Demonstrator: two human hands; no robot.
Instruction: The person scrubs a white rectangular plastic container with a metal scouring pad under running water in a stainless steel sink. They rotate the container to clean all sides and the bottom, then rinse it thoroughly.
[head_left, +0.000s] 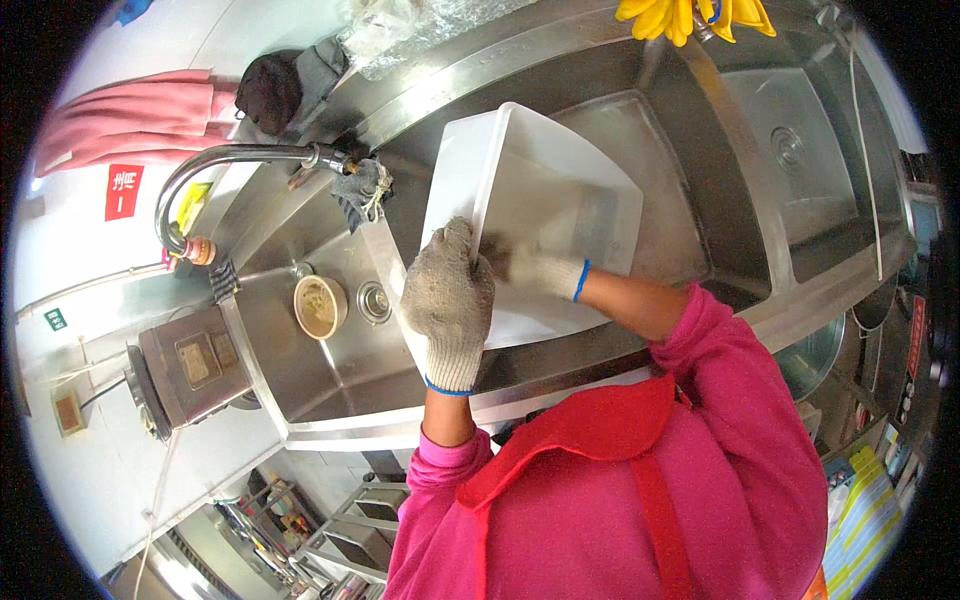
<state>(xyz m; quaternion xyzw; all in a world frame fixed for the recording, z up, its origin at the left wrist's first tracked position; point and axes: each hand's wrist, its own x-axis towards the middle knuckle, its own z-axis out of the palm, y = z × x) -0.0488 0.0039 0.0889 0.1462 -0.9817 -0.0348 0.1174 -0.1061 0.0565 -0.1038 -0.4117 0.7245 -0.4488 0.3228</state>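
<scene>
A white plastic bin (611, 187) is tilted in the middle basin (697, 180) of a stainless steel sink. My left hand (450, 292), in a soiled grey-white knit glove with a blue cuff edge, grips the bin's rim at its near left side. My right hand (536, 271), in a similar glove, is against the bin just right of my left hand. Motion blurs its fingers, whose tips look dark. Whether it holds something is not clear. Part of the bin's rim is hidden by my left hand.
A curved metal faucet (225, 154) arches over the left basin (300, 375), which holds a bowl (320, 306) with residue beside the drain. A grey cloth (364, 191) hangs at the basin divider. Yellow rubber gloves (667, 19) lie along the far edge. Another basin (802, 150) is at right.
</scene>
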